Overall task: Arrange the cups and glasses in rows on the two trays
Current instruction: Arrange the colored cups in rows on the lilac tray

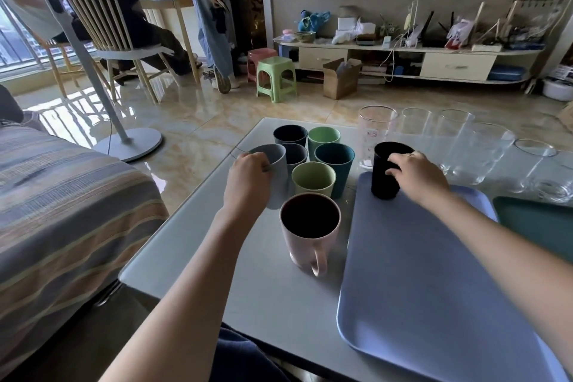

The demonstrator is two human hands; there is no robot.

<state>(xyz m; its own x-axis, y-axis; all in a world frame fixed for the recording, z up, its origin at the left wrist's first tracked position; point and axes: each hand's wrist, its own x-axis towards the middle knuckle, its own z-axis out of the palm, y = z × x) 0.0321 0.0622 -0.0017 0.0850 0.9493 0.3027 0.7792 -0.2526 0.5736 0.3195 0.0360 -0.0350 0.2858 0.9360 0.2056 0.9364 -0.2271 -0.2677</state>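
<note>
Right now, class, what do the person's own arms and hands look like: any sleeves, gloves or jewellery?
Both forearms are bare, with no sleeves or gloves in view. The left hand shows no jewellery. The right hand may have a thin ring, too small to confirm.

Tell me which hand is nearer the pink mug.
Left. The left hand grips a grey cup just beyond the pink mug, on its left. The right hand holds a black cup on the blue tray, farther off.
</note>
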